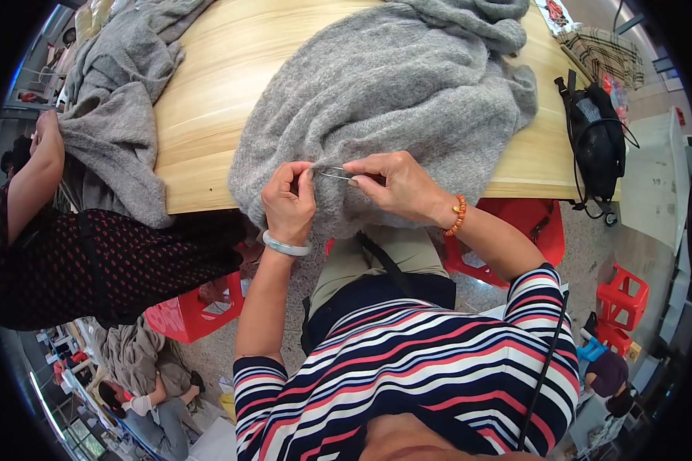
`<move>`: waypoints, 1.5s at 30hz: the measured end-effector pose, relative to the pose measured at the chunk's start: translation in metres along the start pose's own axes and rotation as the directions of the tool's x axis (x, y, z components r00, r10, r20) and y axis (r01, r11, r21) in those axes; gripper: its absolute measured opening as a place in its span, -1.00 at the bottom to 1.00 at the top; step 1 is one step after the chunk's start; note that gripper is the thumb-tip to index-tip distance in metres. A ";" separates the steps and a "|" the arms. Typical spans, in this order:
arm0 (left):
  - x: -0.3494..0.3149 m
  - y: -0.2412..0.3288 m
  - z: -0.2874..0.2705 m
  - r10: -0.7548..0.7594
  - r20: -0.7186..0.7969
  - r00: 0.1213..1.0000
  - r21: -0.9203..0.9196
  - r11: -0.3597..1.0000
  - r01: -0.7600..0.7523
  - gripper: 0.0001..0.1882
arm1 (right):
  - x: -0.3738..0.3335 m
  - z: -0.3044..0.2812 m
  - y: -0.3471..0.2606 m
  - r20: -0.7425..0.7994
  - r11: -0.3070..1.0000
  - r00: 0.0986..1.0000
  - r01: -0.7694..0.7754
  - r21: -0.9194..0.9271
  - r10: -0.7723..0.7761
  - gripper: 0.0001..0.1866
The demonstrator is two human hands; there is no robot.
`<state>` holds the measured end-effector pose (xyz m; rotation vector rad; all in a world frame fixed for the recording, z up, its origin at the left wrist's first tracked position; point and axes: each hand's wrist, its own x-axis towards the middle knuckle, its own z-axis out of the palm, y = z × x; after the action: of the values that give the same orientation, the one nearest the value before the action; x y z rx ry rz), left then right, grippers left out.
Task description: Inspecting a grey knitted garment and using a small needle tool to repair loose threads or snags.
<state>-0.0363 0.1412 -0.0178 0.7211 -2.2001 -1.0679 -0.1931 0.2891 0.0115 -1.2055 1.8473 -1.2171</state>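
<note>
A gray knit piece [377,100] lies bunched over the near middle of the wooden table [215,115], hanging past the near edge and running toward the far right. The person's left hand [289,201] has thumb and fingertips together, clamped on a small fold of it. The right hand [404,184] pinches slim metal tweezers [335,177], prongs pointing left to that fold; whether their tips meet cannot be told, since the left fingers crowd them.

Loose folds take up much of the tabletop beyond both hands. To the left, a second gray knit [123,92] drapes over the table's near corner, gripped by a co-worker's hand [48,127], though that grip's detail is too small to tell. A black bag [598,146] with cords sits at the table's right edge, near a checked cloth [607,54] at the far right. A red stool [546,230] stands partly under the near right edge, beside the person. Another red stool [188,311], on the near left, carries pale marks on its side, too distorted to read.
</note>
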 end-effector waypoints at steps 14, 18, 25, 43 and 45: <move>0.011 -0.001 -0.024 -0.231 0.345 0.910 -0.277 0.901 0.334 -0.89 | 0.001 -0.005 0.017 0.062 0.995 0.995 0.079 -0.061 -0.075 -0.74; 0.015 0.008 -0.020 -0.234 0.325 0.917 -0.227 0.922 0.315 -0.86 | -0.001 -0.005 0.011 0.052 0.972 0.983 0.183 -0.145 -0.177 -0.76; 0.024 0.013 -0.016 -0.289 0.343 0.894 -0.161 0.919 0.359 -0.90 | -0.014 0.005 0.013 -0.050 0.914 0.947 0.291 -0.283 -0.318 -0.72; 0.012 -0.006 0.010 -0.417 0.126 0.900 -0.602 0.689 0.404 -0.94 | -0.024 0.048 0.014 -0.327 0.862 0.862 0.215 -0.459 -0.389 -0.66; 0.013 -0.008 0.006 -0.401 0.142 0.905 -0.501 0.759 0.415 -0.93 | -0.025 0.051 0.017 -0.316 0.845 0.861 0.213 -0.490 -0.400 -0.65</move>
<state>-0.0477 0.1305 -0.0238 0.9509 -1.6638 -1.8139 -0.1461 0.2965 -0.0233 -1.6549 2.4021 -1.3458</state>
